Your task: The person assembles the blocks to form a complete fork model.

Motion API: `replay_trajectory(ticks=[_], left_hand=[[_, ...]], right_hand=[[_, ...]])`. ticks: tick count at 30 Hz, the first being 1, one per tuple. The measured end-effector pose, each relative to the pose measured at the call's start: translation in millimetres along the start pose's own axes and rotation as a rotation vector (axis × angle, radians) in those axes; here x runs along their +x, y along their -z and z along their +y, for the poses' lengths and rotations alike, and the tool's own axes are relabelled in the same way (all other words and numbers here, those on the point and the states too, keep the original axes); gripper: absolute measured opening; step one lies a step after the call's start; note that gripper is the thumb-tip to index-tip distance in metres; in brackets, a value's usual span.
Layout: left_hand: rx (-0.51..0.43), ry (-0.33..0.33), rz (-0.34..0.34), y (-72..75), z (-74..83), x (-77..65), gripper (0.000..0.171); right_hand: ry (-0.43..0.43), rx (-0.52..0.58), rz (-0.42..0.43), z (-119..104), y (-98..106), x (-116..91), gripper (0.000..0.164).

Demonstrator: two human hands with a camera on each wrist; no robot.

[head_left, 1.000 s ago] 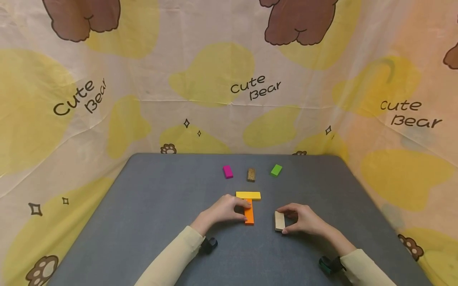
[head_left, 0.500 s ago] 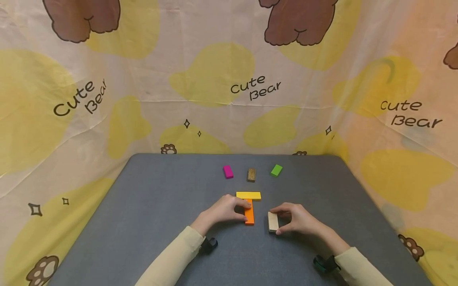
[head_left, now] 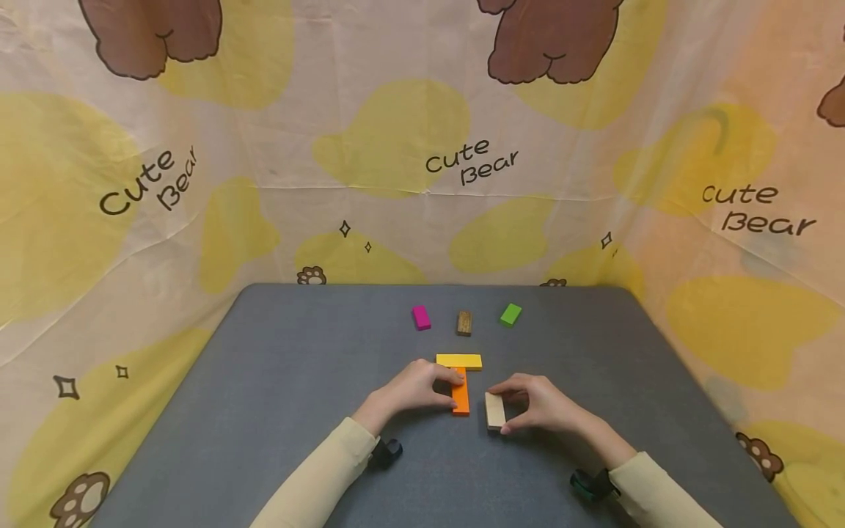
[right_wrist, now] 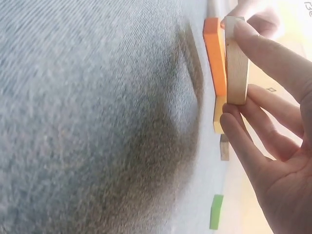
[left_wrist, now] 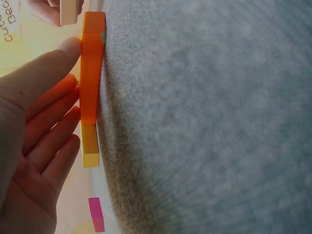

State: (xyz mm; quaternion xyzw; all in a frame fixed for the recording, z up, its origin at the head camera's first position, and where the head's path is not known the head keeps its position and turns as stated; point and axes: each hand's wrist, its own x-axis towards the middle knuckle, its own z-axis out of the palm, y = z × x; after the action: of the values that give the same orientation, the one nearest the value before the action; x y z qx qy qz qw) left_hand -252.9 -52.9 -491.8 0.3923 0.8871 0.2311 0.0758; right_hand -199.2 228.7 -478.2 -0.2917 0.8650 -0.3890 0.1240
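Note:
My left hand [head_left: 414, 385] rests its thumb and fingertips on the orange block [head_left: 461, 400], which lies flat on the table. In the left wrist view these fingers [left_wrist: 53, 126] are nearly straight against the block's upper face. A yellow block [head_left: 458, 361] lies crosswise at the orange block's far end, forming a T. Right of the orange block, my right hand [head_left: 548, 407] pinches a pale wooden block [head_left: 495, 412] by its two ends, thumb near and fingers far. In the right wrist view the pale block [right_wrist: 237, 73] appears raised just off the table, its shadow apart from it.
Behind the T lie a magenta block [head_left: 421, 317], a brown wood-grain block [head_left: 464, 323] and a green block [head_left: 510, 314], spaced in a row. The grey table [head_left: 297, 352] meets a bear-print cloth [head_left: 389, 147] at its back and sides.
My right hand has carried the pale wooden block leftward, closer to the orange block. The left hand and the other blocks have stayed where they were.

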Motion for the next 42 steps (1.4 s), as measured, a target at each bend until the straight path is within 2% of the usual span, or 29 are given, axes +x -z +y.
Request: replay_trajectory(ticks=[22, 42], left_hand=[[0.003, -0.007, 0.011, -1.0, 0.6, 0.7, 0.040], [0.014, -0.019, 0.019, -0.6, -0.3, 0.1, 0.041]], right_hand=[[0.041, 0.005, -0.065, -12.5, -15.5, 11.0, 0.057], [0.037, -0.004, -0.100, -21.5, -26.0, 19.0, 0.058]])
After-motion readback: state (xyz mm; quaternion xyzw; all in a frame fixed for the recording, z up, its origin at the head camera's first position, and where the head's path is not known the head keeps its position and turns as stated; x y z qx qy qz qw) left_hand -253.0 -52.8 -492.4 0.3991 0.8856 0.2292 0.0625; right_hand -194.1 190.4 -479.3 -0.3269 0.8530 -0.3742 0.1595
